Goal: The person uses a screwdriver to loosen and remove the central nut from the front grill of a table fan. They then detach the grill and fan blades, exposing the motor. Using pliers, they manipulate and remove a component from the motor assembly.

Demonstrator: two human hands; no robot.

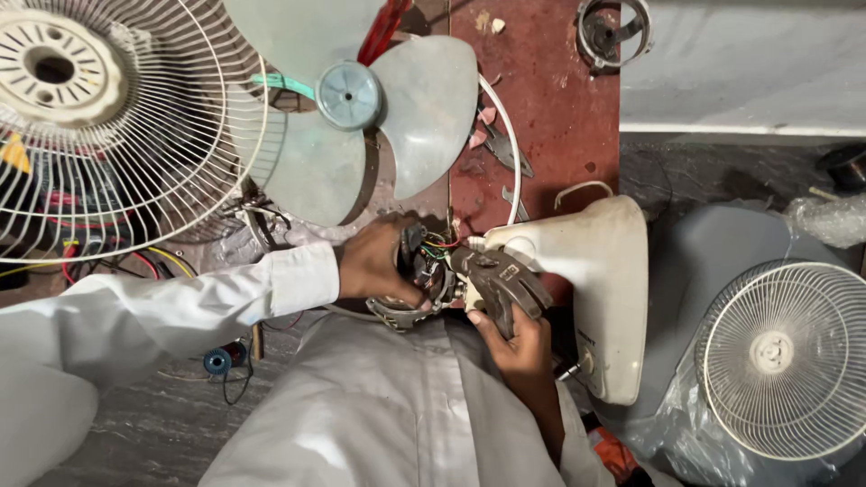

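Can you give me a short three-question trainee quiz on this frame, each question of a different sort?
1. True or false: the left hand rests on the fan motor with its coloured wires.
2. What does the right hand grip? A) a wire fan guard B) the dark metal part at the motor's end C) a fan blade
3. Fill in: the cream fan housing lies to the person's ____ of the motor.

Key
1. True.
2. B. The wire guard and the grey blade lie apart, on the bench above the left hand.
3. Right.
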